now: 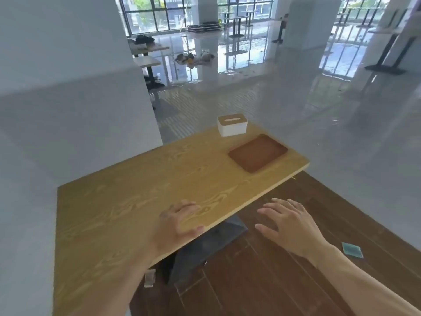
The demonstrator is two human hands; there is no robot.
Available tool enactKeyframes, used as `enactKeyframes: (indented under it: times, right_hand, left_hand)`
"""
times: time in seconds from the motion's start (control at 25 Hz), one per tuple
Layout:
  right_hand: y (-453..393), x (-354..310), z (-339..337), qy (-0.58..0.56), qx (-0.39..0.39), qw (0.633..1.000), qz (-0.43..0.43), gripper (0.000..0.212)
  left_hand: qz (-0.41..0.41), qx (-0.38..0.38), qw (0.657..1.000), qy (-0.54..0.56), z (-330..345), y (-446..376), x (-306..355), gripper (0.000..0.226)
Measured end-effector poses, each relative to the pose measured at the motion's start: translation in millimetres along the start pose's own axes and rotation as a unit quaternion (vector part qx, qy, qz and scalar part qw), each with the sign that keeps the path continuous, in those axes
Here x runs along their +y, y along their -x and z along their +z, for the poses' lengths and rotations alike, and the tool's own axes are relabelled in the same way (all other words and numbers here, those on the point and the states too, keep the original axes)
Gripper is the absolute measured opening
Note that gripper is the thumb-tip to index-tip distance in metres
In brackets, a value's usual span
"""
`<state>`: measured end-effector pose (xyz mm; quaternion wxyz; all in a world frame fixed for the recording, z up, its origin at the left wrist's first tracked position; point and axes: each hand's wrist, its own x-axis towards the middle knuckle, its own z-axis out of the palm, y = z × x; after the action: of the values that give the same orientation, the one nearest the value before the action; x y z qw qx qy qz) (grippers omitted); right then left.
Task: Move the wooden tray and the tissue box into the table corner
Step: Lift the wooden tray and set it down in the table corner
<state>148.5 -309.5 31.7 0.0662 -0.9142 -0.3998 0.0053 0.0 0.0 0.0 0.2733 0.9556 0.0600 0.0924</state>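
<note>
— Hands first! What is the left hand (180, 222) doing?
— It lies flat on the bench (127, 201), right at the near edge, fingers loose, holding nothing.
— And the right hand (289, 224)?
— Spread wide above the dark wood floor (262, 288), off the bench, holding nothing too.
— Where is the wooden tray (258, 153)?
— Far away, by the far right corner of the bench.
— And the tissue box (232, 125)?
— Just behind the tray, at the far edge.

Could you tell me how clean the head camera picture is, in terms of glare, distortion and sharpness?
In the head view, wide-angle distortion bends the table edges; the glossy floor mirrors the bright windows; the tissue box and wooden tray read clearly, while both hands, left and right, look slightly soft.
</note>
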Motion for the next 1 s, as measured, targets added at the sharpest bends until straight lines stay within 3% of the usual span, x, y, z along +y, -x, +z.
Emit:
enactKeyframes:
  times: [0.2, 0.44, 0.64, 1.0]
  right_hand:
    - [33, 67, 13, -0.015, 0.026, 0.998, 0.049, 0.055]
    - [51, 153, 9, -0.028, 0.028, 0.995, 0.094, 0.055]
    - [46, 201, 12, -0.042, 0.001, 0.993, 0.112, 0.056]
    - [-40, 237, 41, -0.049, -0.043, 0.995, 0.072, 0.061]
  left_hand:
    - [0.036, -0.076, 0.996, -0.035, 58, -57, 30, 0.061]
    - [0.023, -0.139, 0.988, -0.055, 111, -114, 89, 0.07]
    - [-0.003, -0.163, 0.985, -0.056, 137, -142, 121, 0.064]
    - [-0.037, -0.197, 0.977, -0.07, 163, -206, 95, 0.069]
